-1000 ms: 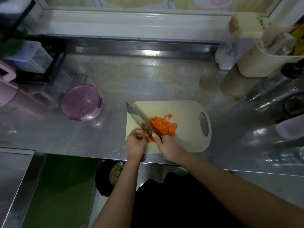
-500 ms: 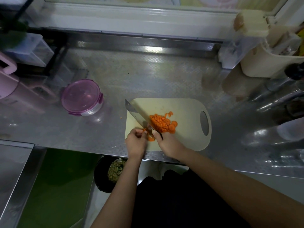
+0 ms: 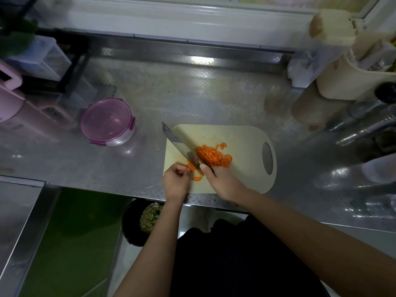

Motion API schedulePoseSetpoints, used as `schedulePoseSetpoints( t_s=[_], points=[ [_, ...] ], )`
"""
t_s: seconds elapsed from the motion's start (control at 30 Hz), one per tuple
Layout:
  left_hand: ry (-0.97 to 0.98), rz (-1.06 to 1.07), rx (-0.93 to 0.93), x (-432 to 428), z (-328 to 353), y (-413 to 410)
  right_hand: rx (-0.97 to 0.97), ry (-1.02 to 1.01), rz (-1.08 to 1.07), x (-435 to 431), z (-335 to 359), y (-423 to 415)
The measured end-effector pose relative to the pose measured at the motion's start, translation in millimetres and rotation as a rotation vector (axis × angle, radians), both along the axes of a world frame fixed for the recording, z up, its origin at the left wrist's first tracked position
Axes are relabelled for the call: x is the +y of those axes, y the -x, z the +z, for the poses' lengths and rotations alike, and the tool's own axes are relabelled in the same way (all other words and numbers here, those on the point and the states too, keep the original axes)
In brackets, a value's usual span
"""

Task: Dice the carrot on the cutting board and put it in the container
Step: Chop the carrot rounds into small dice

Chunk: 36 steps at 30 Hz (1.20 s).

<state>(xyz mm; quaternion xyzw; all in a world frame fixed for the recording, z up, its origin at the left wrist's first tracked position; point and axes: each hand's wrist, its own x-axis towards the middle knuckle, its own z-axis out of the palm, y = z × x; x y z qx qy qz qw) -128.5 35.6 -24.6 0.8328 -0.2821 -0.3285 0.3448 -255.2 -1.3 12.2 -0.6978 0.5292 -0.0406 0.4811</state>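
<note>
Well, most of the orange carrot [image 3: 209, 155] lies diced mid-frame on the beige plastic cutting board [image 3: 242, 176]; left hand [image 3: 175, 182] pinches a remaining stub [image 3: 191, 166], right hand [image 3: 222, 182] grips the steel cleaver [image 3: 176, 139]. The purple-lidded round container [image 3: 106, 122], centre-left, has its lid on, so the transfer is not yet done.

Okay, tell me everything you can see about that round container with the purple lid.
The container is round and low, with a clear or whitish body that looks like plastic. Its translucent purple lid is on, with clip tabs showing at the rim. It stands upright on the steel counter, left of the cutting board and apart from it. Only the counter touches it. What is inside cannot be seen.
</note>
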Motion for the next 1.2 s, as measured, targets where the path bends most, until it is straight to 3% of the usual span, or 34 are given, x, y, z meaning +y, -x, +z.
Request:
schedulePoseSetpoints(
  t_s=[0.33,1.2],
  points=[
    [-0.024,-0.025,-0.046,-2.6,5.4,1.2,-0.082,-0.028,-0.027,9.2,-9.4,1.3],
    [-0.165,-0.014,0.015,-11.6,4.8,-3.8,0.099,-0.021,0.030,3.0,-10.4,-13.3]
  ],
)
